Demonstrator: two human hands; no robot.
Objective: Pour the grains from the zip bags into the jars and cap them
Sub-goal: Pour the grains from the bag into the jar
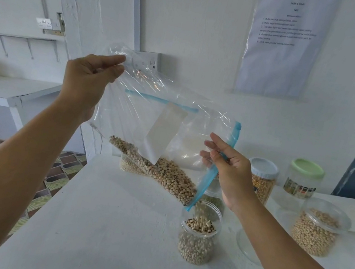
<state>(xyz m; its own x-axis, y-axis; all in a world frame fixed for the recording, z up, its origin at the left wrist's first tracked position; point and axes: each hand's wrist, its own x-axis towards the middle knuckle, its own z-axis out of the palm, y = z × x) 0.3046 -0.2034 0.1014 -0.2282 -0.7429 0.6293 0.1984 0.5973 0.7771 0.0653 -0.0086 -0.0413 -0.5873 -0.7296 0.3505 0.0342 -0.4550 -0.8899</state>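
A clear zip bag (142, 114) with a blue zip strip is tilted over the white table. My left hand (89, 78) pinches its raised bottom corner, and my right hand (230, 167) grips the blue zip edge. Pale speckled beans (164, 174) slide toward the bag's low corner and drop into an open clear jar (198, 235) standing right under it. That jar is mostly full of the same beans. Behind it stands a jar of green grains (212, 205), partly hidden by the bag and my right hand.
To the right stand an open jar of tan beans (316, 230), a capped jar of yellow grains (263, 182) and a green-lidded jar (304, 178). A clear lid (247, 246) lies by my right forearm. More grain bags (129, 165) lean against the wall. The table (107, 228) edge runs along the left.
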